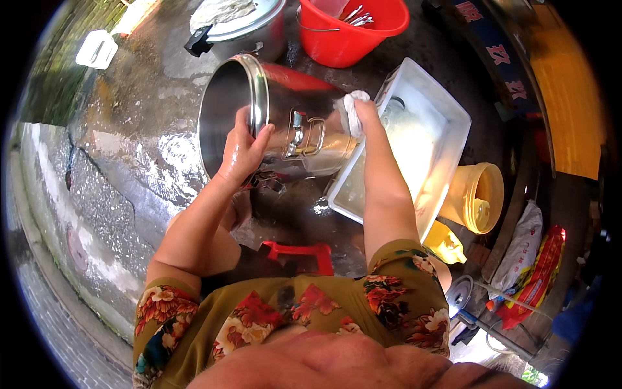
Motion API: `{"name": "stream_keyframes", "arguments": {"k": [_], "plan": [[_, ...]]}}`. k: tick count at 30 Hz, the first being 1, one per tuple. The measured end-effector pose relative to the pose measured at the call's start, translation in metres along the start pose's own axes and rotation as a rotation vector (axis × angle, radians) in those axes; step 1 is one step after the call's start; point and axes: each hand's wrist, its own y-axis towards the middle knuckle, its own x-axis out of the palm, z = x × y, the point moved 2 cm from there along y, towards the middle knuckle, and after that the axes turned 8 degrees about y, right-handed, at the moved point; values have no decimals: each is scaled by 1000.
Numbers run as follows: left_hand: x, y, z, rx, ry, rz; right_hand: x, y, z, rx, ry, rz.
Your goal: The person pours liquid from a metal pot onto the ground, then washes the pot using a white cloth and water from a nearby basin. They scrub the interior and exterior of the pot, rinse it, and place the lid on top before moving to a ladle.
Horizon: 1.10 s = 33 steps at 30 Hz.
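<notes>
A large shiny steel barrel (311,92) lies tilted on its side before me, its wide mouth facing left. My left hand (245,143) grips the rolled rim, fingers inside the mouth and thumb outside. A wet white cloth (353,113) is bunched in my right hand (367,111) and pressed against the barrel's wall near its base. Between my hands, a metal latch and wire handle (302,135) stick out from the side. Right of the barrel is a translucent white plastic tub (440,109) with cloudy water; my right forearm passes over it.
A lidded steel pot (248,41) with a cloth on top and a red bucket (335,41) holding utensils stand beyond. At right are a yellow bucket (461,185), a yellow jug (444,243) and sacks (520,248). A red plastic stool (323,257) is below; the concrete floor (107,194) is wet.
</notes>
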Motion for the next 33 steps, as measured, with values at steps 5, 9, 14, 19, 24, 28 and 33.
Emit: {"name": "stream_keyframes", "arguments": {"k": [5, 9, 14, 19, 24, 28, 33], "plan": [[-3, 21, -1, -98, 32, 5, 18, -120, 65, -141, 552, 109], [-30, 31, -18, 76, -6, -600, 25, -151, 97, -146, 485, 154], [-45, 29, -27, -237, 265, -558, 20, -141, 58, -123, 425, 98], [-25, 38, -29, -226, -234, -200, 6, -121, 28, -68, 309, 5], [-3, 37, -11, -324, -602, -203, -7, -98, 21, -141, -220, 59], [1, 45, -12, -355, -513, -71, 26, -161, -47, -341, -240, -55], [16, 68, -19, -317, -358, 127, 61, -274, -83, -417, 152, -184]]}}
